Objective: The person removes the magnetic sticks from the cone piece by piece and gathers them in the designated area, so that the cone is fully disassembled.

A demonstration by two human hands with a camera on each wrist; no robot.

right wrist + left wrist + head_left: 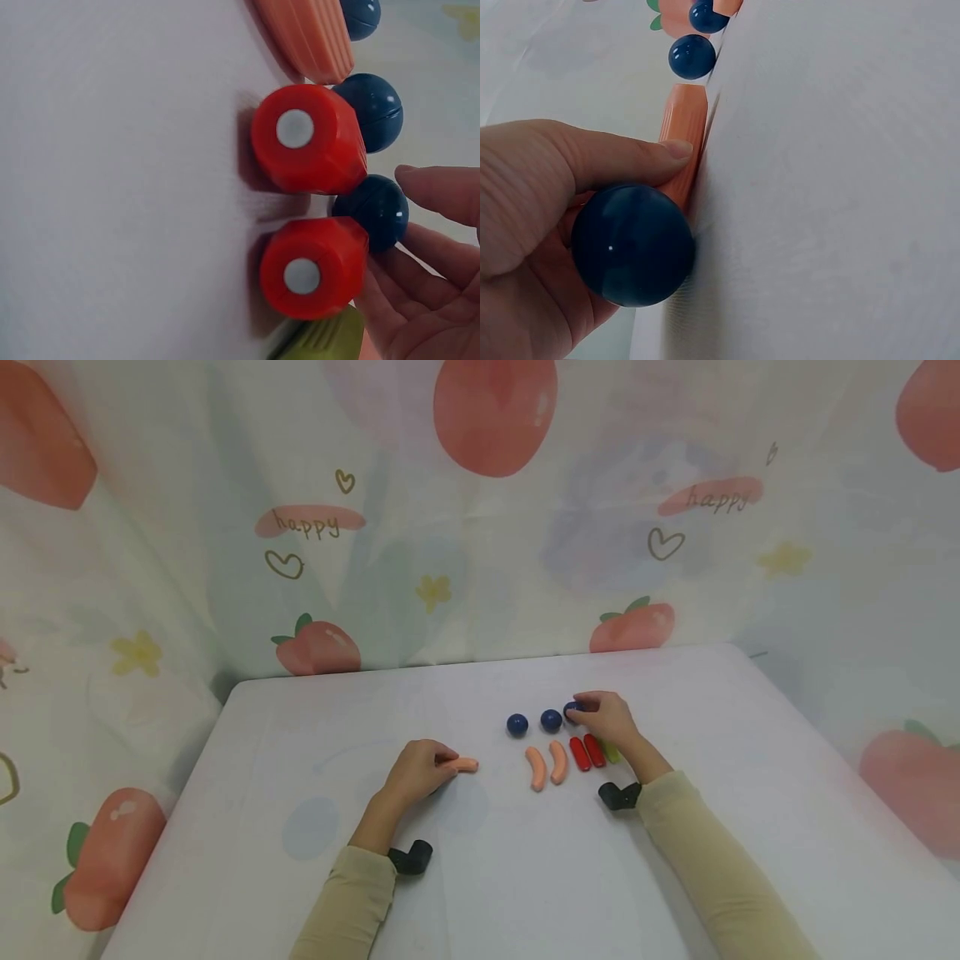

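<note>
My left hand [417, 770] pinches an orange sausage-shaped piece [467, 764] between thumb and fingers, close over the white table. In the left wrist view the piece [686, 112] looks ribbed, and a glossy blue ball [634, 245] shows large on the palm side of that hand. From the head view that ball is mostly hidden under the hand. At the right, my right hand [606, 717] has its thumb and fingers around another blue ball [572, 712], the rightmost of a row. In the right wrist view this ball [373, 214] appears behind two red sticks.
Two more blue balls [551, 720] stand left of the right hand. In front lie two orange curved pieces [558, 763], two red sticks [581, 754] with white ends, and a green piece [612, 752] partly behind the right wrist. A patterned cloth [480, 568] hangs behind the table.
</note>
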